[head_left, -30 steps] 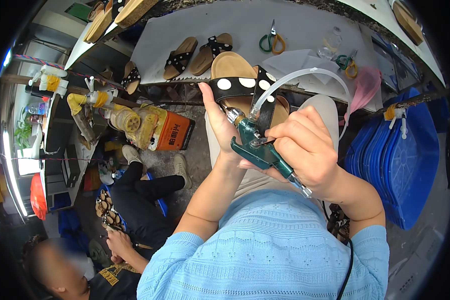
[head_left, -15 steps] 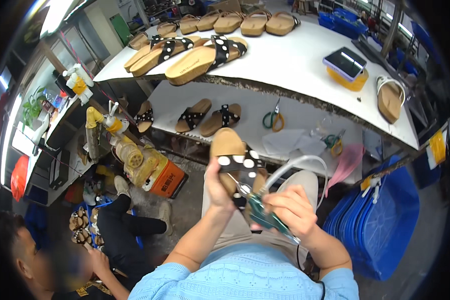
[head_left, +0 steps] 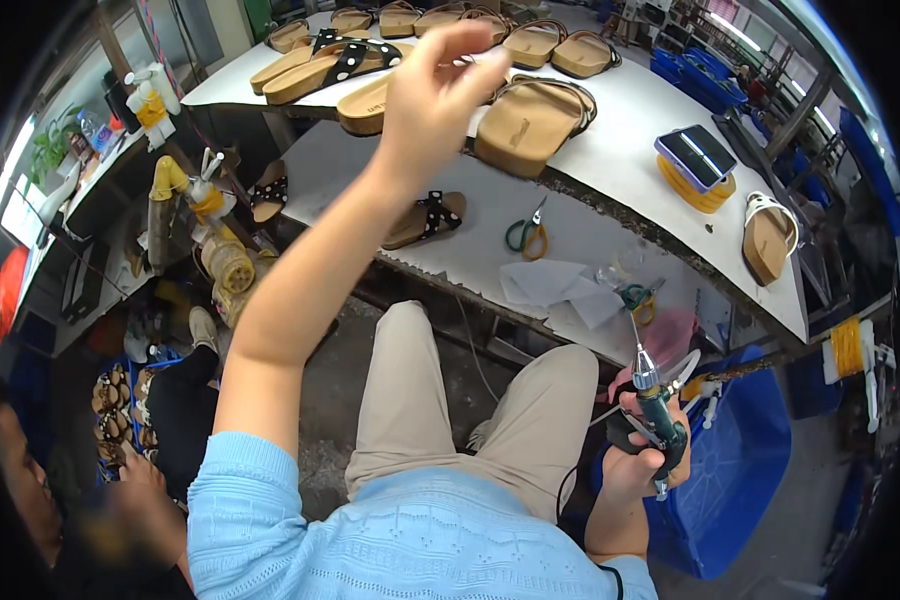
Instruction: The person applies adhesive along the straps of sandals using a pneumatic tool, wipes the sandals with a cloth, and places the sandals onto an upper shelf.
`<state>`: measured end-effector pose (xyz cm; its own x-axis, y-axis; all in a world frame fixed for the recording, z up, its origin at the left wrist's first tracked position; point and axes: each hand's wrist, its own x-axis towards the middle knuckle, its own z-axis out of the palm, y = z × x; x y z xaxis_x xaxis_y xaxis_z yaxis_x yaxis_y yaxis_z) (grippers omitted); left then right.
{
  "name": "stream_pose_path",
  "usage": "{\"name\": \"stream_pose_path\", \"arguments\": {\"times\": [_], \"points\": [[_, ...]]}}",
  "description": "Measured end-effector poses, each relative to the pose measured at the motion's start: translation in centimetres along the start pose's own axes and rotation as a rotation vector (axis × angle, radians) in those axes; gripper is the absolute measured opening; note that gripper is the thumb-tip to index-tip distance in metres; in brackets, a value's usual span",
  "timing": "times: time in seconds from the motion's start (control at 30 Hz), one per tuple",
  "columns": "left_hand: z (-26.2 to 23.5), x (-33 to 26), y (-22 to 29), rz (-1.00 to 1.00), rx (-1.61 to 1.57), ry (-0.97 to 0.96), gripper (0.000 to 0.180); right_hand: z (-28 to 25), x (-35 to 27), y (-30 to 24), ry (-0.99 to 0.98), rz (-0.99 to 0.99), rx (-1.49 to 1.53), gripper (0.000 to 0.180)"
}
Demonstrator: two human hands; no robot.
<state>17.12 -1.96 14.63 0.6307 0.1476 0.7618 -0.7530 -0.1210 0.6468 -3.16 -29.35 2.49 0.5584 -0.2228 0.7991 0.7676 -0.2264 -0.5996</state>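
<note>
My left hand [head_left: 428,105] is raised over the edge of the white upper table, fingers apart and curved, with nothing visible in it. Just right of it a tan-soled sandal [head_left: 526,125] with dark straps rests at the table's edge. Behind the hand lies another tan sandal [head_left: 363,106], partly covered by it. Low on the right, my right hand [head_left: 632,470] is wrapped round a green handheld tool [head_left: 657,408] with a metal nose and a long thin tip pointing up. A pale hose curves beside the tool.
More sandals line the back of the white table [head_left: 630,130]. Scissors [head_left: 526,238], a polka-dot sandal [head_left: 432,218] and white sheets [head_left: 560,285] lie on the lower shelf. A phone [head_left: 695,157] and blue bins [head_left: 735,490] stand right. Another person [head_left: 20,470] sits at lower left.
My left hand has gone from the sandal in my lap up to the table, where a sandal now rests at the edge. The right hand has swung right with the tool, tip upward.
</note>
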Motion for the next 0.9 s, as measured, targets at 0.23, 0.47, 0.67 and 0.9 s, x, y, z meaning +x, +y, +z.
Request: {"name": "stream_pose_path", "arguments": {"times": [0.23, 0.47, 0.67, 0.9], "points": [[-3.8, -16.9, -14.0, 0.435, 0.378, -0.298, 0.024, 0.0, -1.1, 1.5, 0.075, 0.303, 0.047, 0.063], [-11.6, -21.3, -36.1, -0.271, 1.174, -0.317, 0.074, 1.8, -1.5, 1.9, 0.038, 0.31, -0.008, 0.066], [-10.8, -16.9, -37.4, -0.76, 1.17, -0.743, 0.118, 2.0, -1.5, 2.6, 0.052, 0.385, -0.124, 0.066], [-11.2, -20.9, -33.9, -0.801, 0.689, -0.541, 0.112, 3.5, -1.5, 3.6, 0.002, 0.403, -0.05, 0.064]]}}
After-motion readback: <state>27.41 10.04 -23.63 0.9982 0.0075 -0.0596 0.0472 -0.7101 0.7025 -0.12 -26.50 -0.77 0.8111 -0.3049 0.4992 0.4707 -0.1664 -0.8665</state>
